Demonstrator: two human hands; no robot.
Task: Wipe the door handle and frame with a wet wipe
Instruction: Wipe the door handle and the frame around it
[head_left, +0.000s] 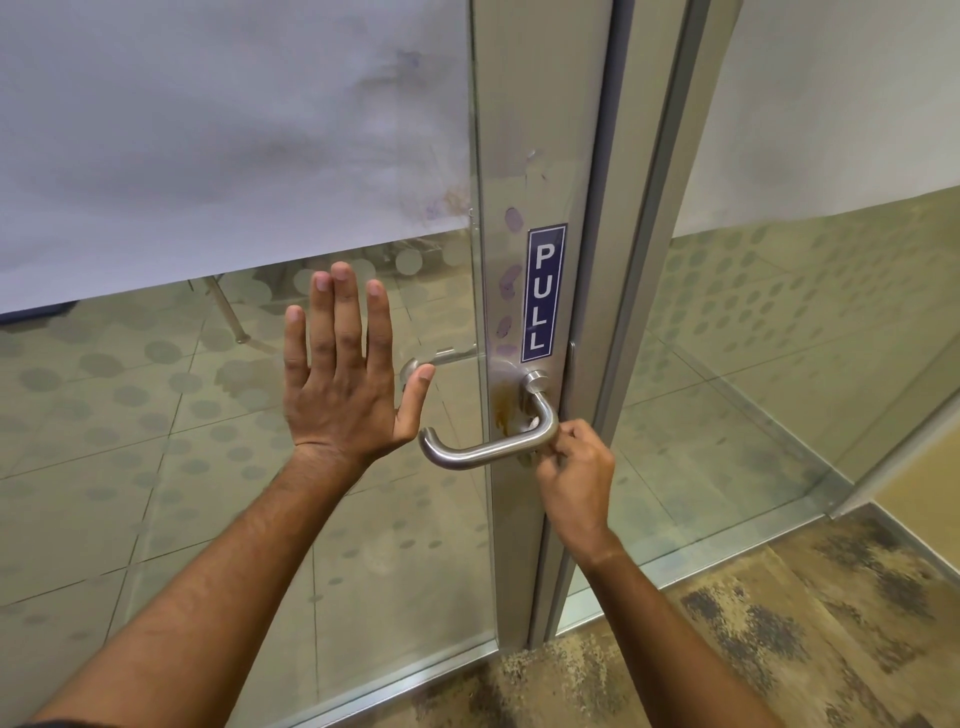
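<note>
A brushed-steel lever door handle sticks out from the grey metal door frame, under a blue PULL sticker. Brown stains mark the round plate behind the handle, and purple smudges run up the frame beside the sticker. My left hand lies flat on the glass pane, fingers spread and pointing up, just left of the handle. My right hand is curled at the handle's bend, with fingertips pinched together right below the lever. No wet wipe shows in either hand.
The glass door pane carries a frosted dot pattern and a white sheet over its upper part. A second glass panel stands to the right of the frame. Mottled brown carpet covers the floor on my side.
</note>
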